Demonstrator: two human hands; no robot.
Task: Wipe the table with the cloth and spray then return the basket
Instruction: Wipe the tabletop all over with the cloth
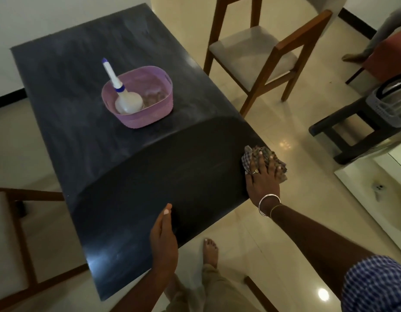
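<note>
The checked cloth lies bunched at the dark bench's right edge, near its front corner, under the right grip, whose spread fingers press it down. The left grip rests on the front edge; its fingers are hidden. Mid-bench, a lilac basket holds a white, blue-collared spray bottle.

I could read no text, label, brand or number anywhere in what I saw. The white spray bottle with its blue collar, standing in the purple basket toward the far side of the table, showed no print that I could make out, and the basket's wall carried only a fine texture, no lettering.
</note>
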